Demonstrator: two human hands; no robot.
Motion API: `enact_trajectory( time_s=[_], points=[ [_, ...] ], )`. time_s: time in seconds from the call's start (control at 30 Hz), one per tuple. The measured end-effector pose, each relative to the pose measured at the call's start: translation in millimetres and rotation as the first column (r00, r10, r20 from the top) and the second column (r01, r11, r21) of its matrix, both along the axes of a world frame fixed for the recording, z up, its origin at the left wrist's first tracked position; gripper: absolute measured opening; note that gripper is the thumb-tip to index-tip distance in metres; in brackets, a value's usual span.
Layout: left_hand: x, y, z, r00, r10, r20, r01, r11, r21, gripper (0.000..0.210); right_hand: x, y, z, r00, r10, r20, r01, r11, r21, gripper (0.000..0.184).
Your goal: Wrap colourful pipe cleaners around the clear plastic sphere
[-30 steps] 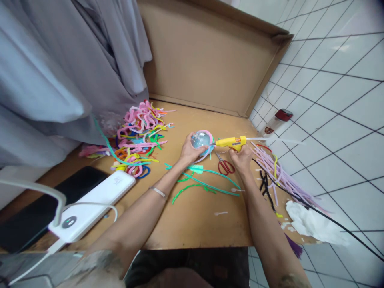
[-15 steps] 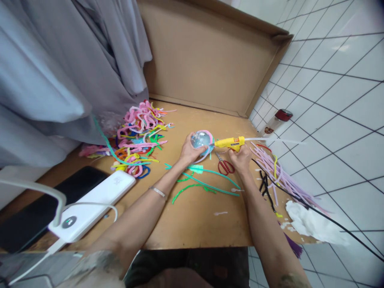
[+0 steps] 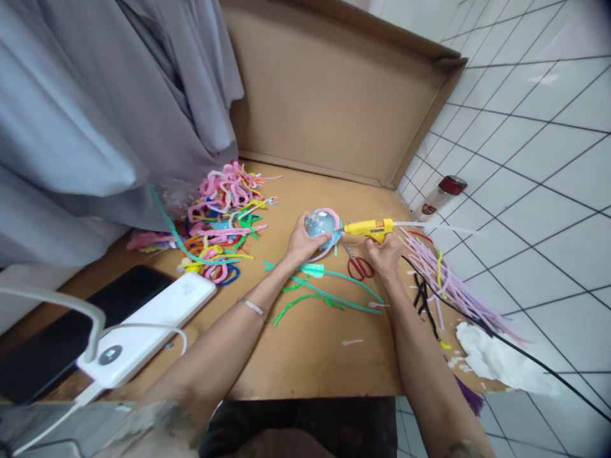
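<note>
My left hand (image 3: 303, 243) is closed around a clear ball (image 3: 319, 224) with a bluish inside, thumb across its near side. A pink and lilac pipe cleaner (image 3: 337, 219) curves along the ball's right edge. In my right hand (image 3: 384, 250) is a yellow hot glue gun (image 3: 367, 228), gripped by its handle. Its nozzle points left and meets, or nearly meets, the ball's right edge. From its back sticks a long, clear glue stick (image 3: 429, 226). Red-handled scissors (image 3: 360, 268) lie on the table just below the gun.
Green pipe cleaners (image 3: 334, 287) lie between my forearms. A tangled, many-coloured pile (image 3: 224, 216) sits at the left, behind a white power bank (image 3: 153, 327) and a black phone (image 3: 95, 318). Lilac pipe cleaners (image 3: 463, 292), a black cord (image 3: 515, 348) and crumpled white tissue (image 3: 496, 350) are at the right.
The glue gun and my right hand have shifted very slightly to the right. My left hand keeps its hold on the ball, and the table items stay put.
</note>
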State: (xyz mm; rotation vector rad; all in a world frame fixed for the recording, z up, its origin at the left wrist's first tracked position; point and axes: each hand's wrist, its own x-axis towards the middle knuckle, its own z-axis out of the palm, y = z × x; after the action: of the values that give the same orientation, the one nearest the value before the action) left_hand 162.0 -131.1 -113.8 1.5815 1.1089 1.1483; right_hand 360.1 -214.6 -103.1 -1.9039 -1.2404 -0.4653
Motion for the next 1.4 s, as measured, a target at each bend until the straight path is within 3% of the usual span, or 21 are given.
enact_trajectory(
  time_s=[0.23,0.37,0.47,0.67,0.77,0.83,0.93,1.0,1.07,1.13,1.2,1.4],
  points=[
    [-0.8,0.4,0.1,1.000,0.009,-0.018,-0.009,1.000,0.000,0.081,-1.9,2.2,-3.1,0.995,-0.046,-0.093,0.047,0.999,0.005,0.016],
    [-0.7,0.7,-0.4,1.000,0.002,-0.015,-0.002,1.000,-0.020,0.082,8.1,5.8,-5.1,0.970,-0.173,-0.173,0.184,0.982,0.046,0.019],
    [-0.8,0.3,-0.7,1.000,0.008,-0.004,-0.008,1.000,-0.021,0.083,23.5,7.6,-11.9,0.954,-0.262,-0.148,0.275,0.959,0.071,0.025],
    [-2.3,-1.8,0.9,1.000,-0.007,0.011,0.007,1.000,-0.006,0.081,43.9,4.1,-34.2,0.937,-0.347,-0.043,0.336,0.928,-0.158,0.029],
    [-2.5,-3.3,3.3,1.000,0.002,-0.022,-0.003,1.000,-0.017,0.082,40.9,-1.0,-31.5,0.925,-0.375,0.059,0.377,0.891,-0.252,0.031],
    [-2.1,-3.9,3.8,0.999,0.010,-0.035,-0.011,1.000,-0.010,0.082,34.4,-3.9,-21.7,0.923,-0.366,0.117,0.384,0.892,-0.238,0.030],
    [-0.9,-4.1,2.2,0.999,0.020,-0.026,-0.019,1.000,0.017,0.079,15.3,-4.9,-3.3,0.962,-0.240,0.126,0.257,0.957,-0.137,0.023],
    [0.1,-4.2,0.2,1.000,0.019,-0.020,-0.019,0.999,0.029,0.078,-3.8,-3.0,4.5,0.998,-0.023,0.057,0.027,0.997,-0.074,0.021],
    [1.0,-4.5,-1.9,1.000,0.019,-0.021,-0.019,0.999,0.034,0.078,-24.5,0.1,6.0,0.975,0.208,-0.079,-0.207,0.978,0.020,0.022],
    [2.0,-5.0,-3.4,1.000,0.016,-0.018,-0.016,0.999,0.043,0.078,-41.9,3.0,2.7,0.923,0.339,-0.181,-0.328,0.940,0.090,0.021],
    [2.9,-5.4,-4.3,1.000,0.014,-0.010,-0.013,0.999,0.050,0.078,-52.5,4.7,-2.1,0.896,0.383,-0.226,-0.369,0.924,0.103,0.017],
    [3.2,-6.0,-4.3,1.000,0.002,-0.016,-0.002,0.998,0.057,0.078,-54.4,5.2,-7.6,0.918,0.329,-0.222,-0.320,0.944,0.075,0.013]
  ],
)
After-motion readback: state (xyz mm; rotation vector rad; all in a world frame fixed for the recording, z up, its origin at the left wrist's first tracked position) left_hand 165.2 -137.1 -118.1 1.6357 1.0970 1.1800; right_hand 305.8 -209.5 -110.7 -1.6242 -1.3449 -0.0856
